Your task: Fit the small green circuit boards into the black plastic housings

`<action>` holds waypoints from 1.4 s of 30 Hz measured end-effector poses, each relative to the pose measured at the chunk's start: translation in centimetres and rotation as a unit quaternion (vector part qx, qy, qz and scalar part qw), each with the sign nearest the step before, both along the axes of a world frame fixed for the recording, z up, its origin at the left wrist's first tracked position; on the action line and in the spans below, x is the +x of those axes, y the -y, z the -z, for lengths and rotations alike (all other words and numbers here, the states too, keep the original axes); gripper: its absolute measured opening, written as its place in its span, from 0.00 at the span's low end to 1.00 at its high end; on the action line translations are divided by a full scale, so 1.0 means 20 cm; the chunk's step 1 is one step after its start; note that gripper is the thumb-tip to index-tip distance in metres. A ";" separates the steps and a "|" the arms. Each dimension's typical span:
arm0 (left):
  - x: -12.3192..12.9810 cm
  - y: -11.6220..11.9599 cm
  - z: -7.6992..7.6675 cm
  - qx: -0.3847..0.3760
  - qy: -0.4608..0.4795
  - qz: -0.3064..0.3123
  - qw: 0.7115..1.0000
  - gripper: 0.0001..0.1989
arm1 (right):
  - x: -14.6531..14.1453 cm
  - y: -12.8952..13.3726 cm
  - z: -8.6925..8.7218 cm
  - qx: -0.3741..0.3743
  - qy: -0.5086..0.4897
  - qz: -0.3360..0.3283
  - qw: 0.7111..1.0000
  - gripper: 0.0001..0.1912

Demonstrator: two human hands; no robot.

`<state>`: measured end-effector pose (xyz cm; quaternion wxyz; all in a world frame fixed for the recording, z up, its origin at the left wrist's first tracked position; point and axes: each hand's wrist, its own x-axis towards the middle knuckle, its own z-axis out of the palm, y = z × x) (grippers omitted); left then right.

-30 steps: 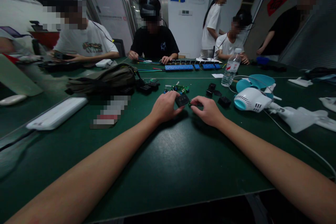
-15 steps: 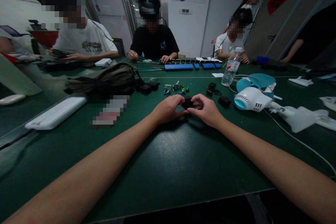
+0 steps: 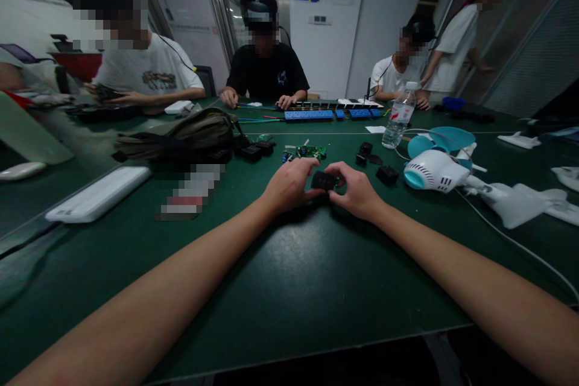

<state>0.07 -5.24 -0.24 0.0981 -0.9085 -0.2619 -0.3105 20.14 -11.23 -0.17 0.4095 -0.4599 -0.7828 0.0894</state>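
Observation:
A small black box-shaped plastic piece [image 3: 323,181] is held just above the green table, its broad face turned toward me. My left hand [image 3: 292,186] curves around its left side, thumb along the lower edge and index finger arched near the top. On the other side, my right hand [image 3: 355,188] pinches the right end between thumb and fingers. Something small and greenish shows at that end, too small to name. Just behind my hands lie several green circuit boards [image 3: 310,151]. Another black box-shaped piece [image 3: 387,175] lies right of my right hand, with further black parts [image 3: 363,152] behind it.
A white and blue fan [image 3: 436,172] with a cord lies at right, near a water bottle [image 3: 398,117]. A dark bag [image 3: 181,136] and a white power bank-like block [image 3: 99,195] are at left. Blue strips [image 3: 308,115] lie across the table, before a person in black [image 3: 266,69].
My hands have turned the black piece so its broad face shows more, and the left index finger has lifted. In the background, a standing person has moved right.

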 end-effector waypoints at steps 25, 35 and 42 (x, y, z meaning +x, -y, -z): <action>-0.01 0.00 -0.01 -0.030 -0.064 -0.031 0.997 0.16 | 0.11 -0.09 0.04 -0.058 0.152 0.150 0.975 0.08; -0.01 0.00 -0.01 -0.034 -0.070 -0.040 0.996 0.15 | 0.10 -0.09 0.02 -0.040 0.107 0.125 0.986 0.07; -0.01 0.00 -0.01 -0.033 -0.076 -0.039 0.996 0.16 | 0.10 -0.09 0.02 -0.047 0.114 0.127 0.984 0.09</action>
